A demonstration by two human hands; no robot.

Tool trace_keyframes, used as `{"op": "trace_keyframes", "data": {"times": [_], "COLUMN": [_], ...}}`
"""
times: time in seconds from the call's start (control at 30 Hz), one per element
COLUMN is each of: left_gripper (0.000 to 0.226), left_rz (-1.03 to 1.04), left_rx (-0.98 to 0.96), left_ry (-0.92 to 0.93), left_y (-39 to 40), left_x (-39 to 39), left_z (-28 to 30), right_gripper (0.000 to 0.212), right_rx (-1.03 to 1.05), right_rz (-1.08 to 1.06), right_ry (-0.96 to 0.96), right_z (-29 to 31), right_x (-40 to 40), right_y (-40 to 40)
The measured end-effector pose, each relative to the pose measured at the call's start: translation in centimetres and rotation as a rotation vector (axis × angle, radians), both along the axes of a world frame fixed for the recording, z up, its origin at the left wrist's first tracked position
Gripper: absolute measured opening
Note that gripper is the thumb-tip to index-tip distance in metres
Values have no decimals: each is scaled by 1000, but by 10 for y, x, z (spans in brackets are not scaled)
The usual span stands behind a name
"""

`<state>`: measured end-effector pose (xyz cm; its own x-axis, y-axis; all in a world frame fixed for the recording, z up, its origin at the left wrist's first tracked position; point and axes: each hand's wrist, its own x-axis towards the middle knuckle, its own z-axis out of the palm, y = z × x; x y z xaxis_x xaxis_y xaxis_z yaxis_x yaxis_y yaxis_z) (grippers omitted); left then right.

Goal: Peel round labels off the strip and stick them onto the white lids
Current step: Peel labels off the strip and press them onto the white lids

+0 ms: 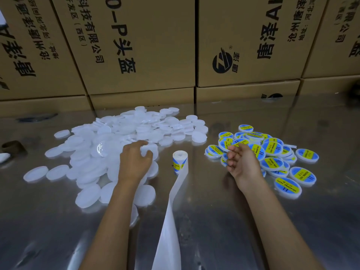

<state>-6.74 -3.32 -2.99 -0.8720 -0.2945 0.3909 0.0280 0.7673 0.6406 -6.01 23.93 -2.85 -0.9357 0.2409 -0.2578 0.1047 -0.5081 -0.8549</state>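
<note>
A big heap of plain white lids (124, 133) covers the left half of the metal table. My left hand (134, 160) lies on the near side of that heap, its fingers curled round one white lid (149, 151). The label roll (180, 161) stands upright in the middle, and its bare white backing strip (171, 211) trails toward me. On the right lies a pile of labelled lids (272, 152) with blue and yellow stickers. My right hand (241, 162) hovers at the left edge of that pile, fingers loosely curled and holding nothing.
Stacked cardboard boxes (136, 45) with black print wall off the back of the table. A brown cardboard core (12, 147) and a white object (3, 157) sit at the far left edge. The shiny table surface (214, 221) reflects the boxes.
</note>
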Motion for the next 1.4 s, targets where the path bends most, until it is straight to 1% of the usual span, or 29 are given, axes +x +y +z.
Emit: {"op": "trace_keyframes", "data": {"times": [0.07, 0.13, 0.2, 0.3, 0.43, 0.47, 0.5, 0.53, 0.63, 0.7, 0.77, 0.8, 0.83, 0.87, 0.9, 0.93, 1.0, 1.07, 1.13, 1.2, 1.33, 1.4], "left_gripper": [49, 59, 61, 54, 50, 48, 46, 44, 33, 26, 26, 27, 29, 31, 32, 31, 31, 32, 32, 33, 36, 36], "left_rz": [-32, -23, 3, 65, 78, 67, 55, 36, -61, -154, -288, -347, -396, -442, -477, -500, -524, -558, -611, -643, -583, -556], "left_rx": [-205, -294, -307, -321, -279, -229, -133, 5, 499, 870, 1287, 1433, 1521, 1566, 1567, 1529, 1378, 1257, 1183, 1125, 999, 939], "left_ry": [-141, -210, -201, -170, -130, -102, -67, -35, 42, 38, -2, -30, -65, -102, -136, -167, -208, -230, -249, -269, -271, -257], "left_y": [2, 3, 3, 3, 5, 6, 7, 8, 10, 11, 9, 8, 7, 7, 7, 9, 13, 18, 23, 28, 38, 41], "left_x": [-3, -6, -10, -14, -14, -13, -12, -10, -5, -3, 1, 2, 4, 6, 7, 8, 11, 14, 16, 18, 17, 17], "left_z": [-5, -9, -11, -10, -9, -8, -6, -2, 11, 21, 29, 31, 32, 32, 32, 32, 31, 31, 31, 32, 29, 28], "right_gripper": [34, 35, 36, 35, 33, 33, 34, 35, 32, 26, 19, 20, 23, 27, 32, 40, 57, 66, 67, 65, 55, 45], "right_rx": [40, 93, 158, 264, 339, 349, 358, 367, 422, 489, 559, 596, 627, 648, 670, 698, 738, 728, 732, 742, 760, 779], "right_rz": [29, 57, 80, 121, 166, 171, 174, 176, 166, 155, 147, 151, 163, 185, 212, 244, 332, 437, 484, 470, 403, 379], "right_ry": [3, 8, 9, 9, 3, 6, 9, 12, 39, 101, 184, 219, 252, 285, 317, 348, 394, 388, 384, 388, 396, 398], "right_z": [1, 2, 4, 5, 3, 2, 2, 1, -1, -3, -5, -6, -8, -9, -11, -14, -19, -23, -25, -25, -22, -21], "right_x": [1, 3, 4, 5, 4, 3, 2, 2, 4, 7, 10, 11, 12, 12, 11, 10, 8, 7, 6, 6, 8, 10], "right_y": [-4, -10, -17, -26, -33, -35, -36, -37, -39, -41, -47, -50, -53, -57, -60, -62, -67, -70, -71, -72, -74, -75]}}
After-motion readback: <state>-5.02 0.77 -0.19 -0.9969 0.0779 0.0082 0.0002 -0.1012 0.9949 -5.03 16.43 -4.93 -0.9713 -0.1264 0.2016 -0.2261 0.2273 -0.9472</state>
